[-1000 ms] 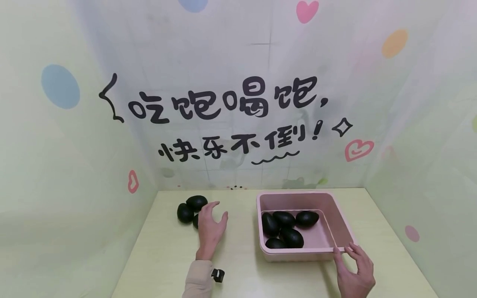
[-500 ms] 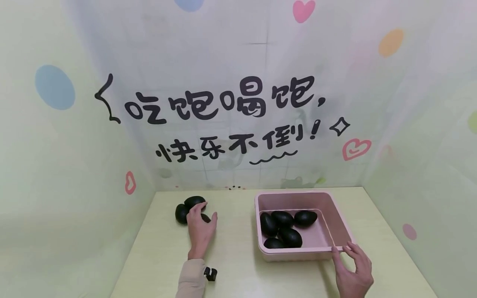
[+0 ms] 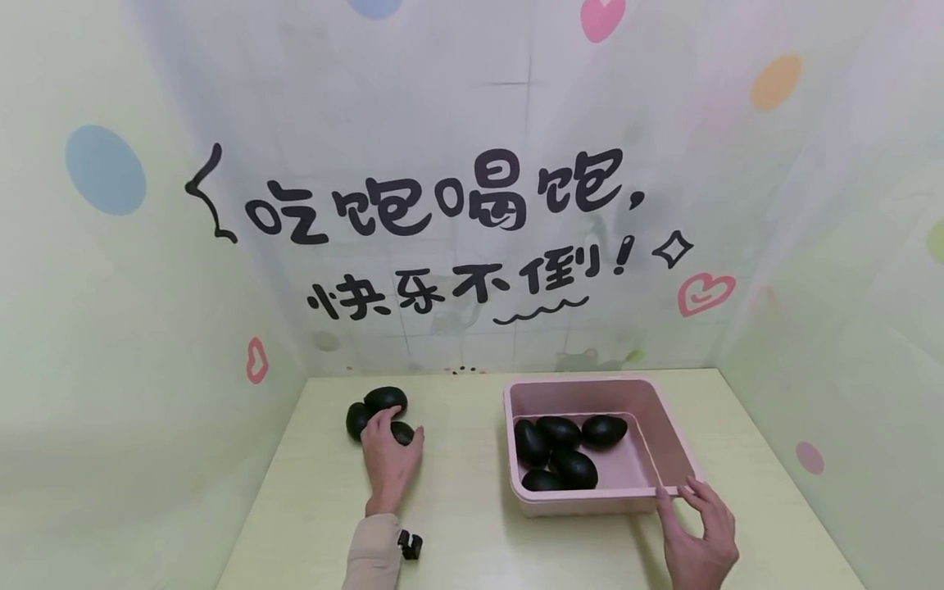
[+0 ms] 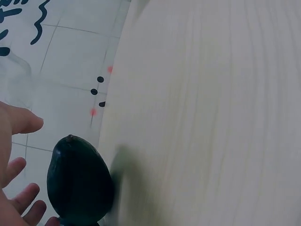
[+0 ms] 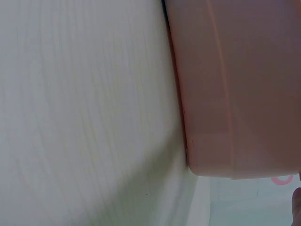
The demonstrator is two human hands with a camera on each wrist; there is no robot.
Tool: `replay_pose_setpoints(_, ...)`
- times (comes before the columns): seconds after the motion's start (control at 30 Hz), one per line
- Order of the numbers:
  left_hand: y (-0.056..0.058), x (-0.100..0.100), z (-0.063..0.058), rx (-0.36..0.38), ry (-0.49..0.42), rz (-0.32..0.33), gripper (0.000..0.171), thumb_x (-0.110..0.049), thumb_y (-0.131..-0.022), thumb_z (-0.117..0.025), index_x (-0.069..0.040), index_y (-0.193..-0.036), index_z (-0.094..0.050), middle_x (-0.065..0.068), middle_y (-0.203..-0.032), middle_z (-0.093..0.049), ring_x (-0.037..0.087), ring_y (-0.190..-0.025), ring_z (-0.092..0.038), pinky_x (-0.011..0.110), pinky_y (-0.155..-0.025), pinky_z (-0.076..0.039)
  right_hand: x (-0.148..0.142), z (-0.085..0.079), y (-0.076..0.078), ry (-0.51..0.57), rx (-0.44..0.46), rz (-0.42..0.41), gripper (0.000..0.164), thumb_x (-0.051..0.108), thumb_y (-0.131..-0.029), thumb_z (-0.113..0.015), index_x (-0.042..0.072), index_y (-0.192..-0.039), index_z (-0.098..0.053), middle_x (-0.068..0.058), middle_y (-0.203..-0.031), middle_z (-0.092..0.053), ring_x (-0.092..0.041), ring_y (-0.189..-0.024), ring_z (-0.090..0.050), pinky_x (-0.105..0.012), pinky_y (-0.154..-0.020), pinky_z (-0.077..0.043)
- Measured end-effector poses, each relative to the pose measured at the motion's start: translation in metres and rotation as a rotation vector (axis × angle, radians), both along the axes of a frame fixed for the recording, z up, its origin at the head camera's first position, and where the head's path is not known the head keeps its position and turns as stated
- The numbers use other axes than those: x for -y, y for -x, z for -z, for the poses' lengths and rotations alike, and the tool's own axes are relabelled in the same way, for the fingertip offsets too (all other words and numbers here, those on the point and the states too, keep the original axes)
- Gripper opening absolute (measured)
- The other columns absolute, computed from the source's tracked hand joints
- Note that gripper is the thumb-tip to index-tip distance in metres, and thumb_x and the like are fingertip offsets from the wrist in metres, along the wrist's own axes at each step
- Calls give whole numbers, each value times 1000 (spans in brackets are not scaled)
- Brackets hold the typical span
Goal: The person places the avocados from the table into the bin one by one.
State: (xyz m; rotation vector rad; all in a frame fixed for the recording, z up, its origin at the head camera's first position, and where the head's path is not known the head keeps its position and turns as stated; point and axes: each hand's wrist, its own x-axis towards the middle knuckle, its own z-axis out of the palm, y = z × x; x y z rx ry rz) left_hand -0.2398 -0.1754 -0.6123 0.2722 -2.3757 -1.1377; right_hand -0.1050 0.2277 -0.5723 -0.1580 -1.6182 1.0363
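Observation:
My left hand (image 3: 389,463) reaches over a dark avocado (image 3: 401,433), thumb on its right and fingers at its left. In the left wrist view the fingers are spread beside this avocado (image 4: 80,181), with a gap between thumb and fruit. Just beyond lie another avocado (image 3: 386,398) and a third avocado (image 3: 357,419), partly covered by the hand. My right hand (image 3: 701,533) holds the near right corner of a pink bin (image 3: 583,496), thumb on the front rim and fingers at the corner. Several dark avocados (image 3: 575,469) lie inside, mostly to the left.
The pale wood-grain table (image 3: 457,524) carries both groups of fruit. A printed curtain (image 3: 442,344) with black lettering stands behind it, and further panels close off both sides. A small black device (image 3: 410,545) sits at the left cuff.
My left hand has moved left and come round the nearest loose avocado, uncovering more of it. The right hand keeps its place at the bin's corner. The head view has shifted slightly.

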Motion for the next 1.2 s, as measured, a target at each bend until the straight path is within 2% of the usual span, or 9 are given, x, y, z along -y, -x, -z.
replay_pose_setpoints(0.2, 0, 2, 2, 38, -19, -4, 55, -19, -87, -83, -4, -137, -65, 24, -142, -56, 46, -136, -45, 63, -113, -39, -2, 5, 1, 22, 11, 9, 25, -21, -64, -83, -18, -88, -75, -34, -104, -75, 4, -114, -65, -13, -102, -45)
replay_pose_setpoints(0.37, -4, 4, 9, 53, -14, -16, 55, -21, -87, -83, -4, -136, -65, 24, -140, -57, 46, -135, -46, 63, -112, -40, -5, 15, 1, 29, 8, 18, 24, -19, -65, -84, -18, -87, -74, -30, -105, -77, 4, -115, -65, -14, -103, -45)
replay_pose_setpoints(0.53, -2, 5, 17, 61, -1, -20, 56, -24, -84, -85, -4, -133, -67, 25, -140, -57, 47, -135, -47, 63, -109, -41, -6, 15, 3, 34, 42, 26, 27, -21, -64, -84, -17, -89, -76, -31, -107, -76, 5, -116, -63, -14, -103, -44)
replay_pose_setpoints(0.7, -4, 7, 24, 139, 12, 11, 63, -30, -84, -86, -8, -139, -64, 26, -148, -50, 47, -136, -46, 64, -106, -44, -4, 11, 2, 34, 34, 18, 26, -22, -64, -83, -18, -89, -75, -33, -106, -76, 5, -115, -64, -14, -103, -45)
replay_pose_setpoints(0.87, -5, 10, 24, 206, 13, 26, 71, -36, -83, -87, -13, -145, -59, 25, -153, -45, 47, -138, -45, 65, -105, -46, -2, 9, 1, 35, 31, 17, 26, -21, -64, -83, -18, -89, -76, -32, -106, -76, 5, -115, -64, -14, -103, -45)
replay_pose_setpoints(1.2, -7, 11, 20, 230, -8, 35, 72, -37, -83, -87, -11, -145, -60, 25, -153, -47, 49, -134, -55, 63, -105, -49, -4, 11, 2, 36, 25, 20, 25, -21, -65, -83, -17, -89, -76, -33, -105, -76, 5, -115, -64, -13, -102, -45)
